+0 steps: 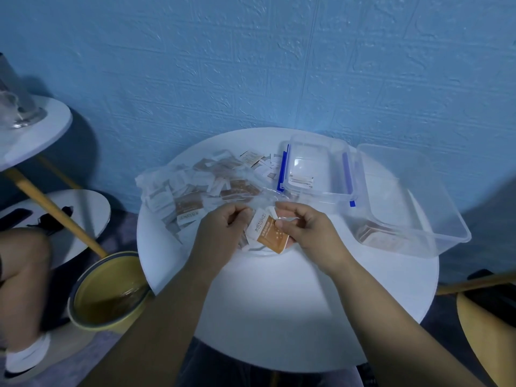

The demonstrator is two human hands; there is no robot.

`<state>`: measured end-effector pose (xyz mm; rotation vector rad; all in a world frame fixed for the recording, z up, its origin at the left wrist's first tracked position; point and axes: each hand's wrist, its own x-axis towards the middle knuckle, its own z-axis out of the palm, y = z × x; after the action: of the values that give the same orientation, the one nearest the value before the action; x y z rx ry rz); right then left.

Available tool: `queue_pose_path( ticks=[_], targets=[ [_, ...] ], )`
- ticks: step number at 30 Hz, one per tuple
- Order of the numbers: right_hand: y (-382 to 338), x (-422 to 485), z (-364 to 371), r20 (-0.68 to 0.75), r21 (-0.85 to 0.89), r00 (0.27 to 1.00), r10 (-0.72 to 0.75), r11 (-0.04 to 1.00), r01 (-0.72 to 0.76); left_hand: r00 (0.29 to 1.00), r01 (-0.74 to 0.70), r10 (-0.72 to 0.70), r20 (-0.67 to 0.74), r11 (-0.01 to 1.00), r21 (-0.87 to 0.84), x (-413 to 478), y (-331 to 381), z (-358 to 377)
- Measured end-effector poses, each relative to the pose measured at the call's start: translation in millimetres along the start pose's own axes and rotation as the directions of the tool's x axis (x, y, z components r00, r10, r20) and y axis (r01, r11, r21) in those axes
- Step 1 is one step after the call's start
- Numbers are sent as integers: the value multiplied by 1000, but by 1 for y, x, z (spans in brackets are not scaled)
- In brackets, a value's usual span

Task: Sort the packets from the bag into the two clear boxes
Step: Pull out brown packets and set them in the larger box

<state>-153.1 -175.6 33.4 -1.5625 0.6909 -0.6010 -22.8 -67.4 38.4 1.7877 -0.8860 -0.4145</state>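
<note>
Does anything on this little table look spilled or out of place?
Yes, slightly: a few loose packets lie on the round table past the far end of the clear bag, beside the blue-clipped box, as if they slid out. That box and the larger box sit upright.

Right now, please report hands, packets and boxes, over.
Left hand, right hand both pinch bunch of packets. Bag behind, many packets inside. Small box, large box open, at right. Nothing blocks.

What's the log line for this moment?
step: sorting | left hand: holds packet stack | right hand: pinches orange packet | bag: mostly full | large clear box: orange pile
</note>
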Motion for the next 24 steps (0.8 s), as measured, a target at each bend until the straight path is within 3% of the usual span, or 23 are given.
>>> queue_pose_path(
  ticks=[2,5,9,12,16,19,20,22,24],
  targets=[
    [0,-1,-2,28,68,1000,12,998,-14,1000,-6,6,15,1000,28,-1,0,-2],
    [-1,-3,-9,-52,103,999,-2,995,7,997,-71,74,-14,990,123,-2,-1,-7],
    [-4,-5,-18,-113,153,994,7,988,10,956,-228,283,-76,881,414,-3,-4,-14],
    [-5,-7,-15,-32,127,999,-4,992,8,890,-353,440,-123,833,426,-11,7,-11],
    [-7,-6,-4,57,131,998,-28,991,20,973,-193,206,-107,973,125,-20,22,-1],
    [-8,-2,1,50,154,998,-23,988,15,999,-33,35,-25,995,89,-19,16,3],
    [-7,-1,1,30,115,999,-29,993,26,1000,-12,14,-20,995,95,-19,13,3],
    [-1,2,-2,-8,-166,996,-93,982,90,999,-10,16,-39,989,148,-18,7,2],
    [4,3,-5,61,-503,983,-173,845,180,997,-15,32,-76,977,213,-15,4,0]
  ],
)
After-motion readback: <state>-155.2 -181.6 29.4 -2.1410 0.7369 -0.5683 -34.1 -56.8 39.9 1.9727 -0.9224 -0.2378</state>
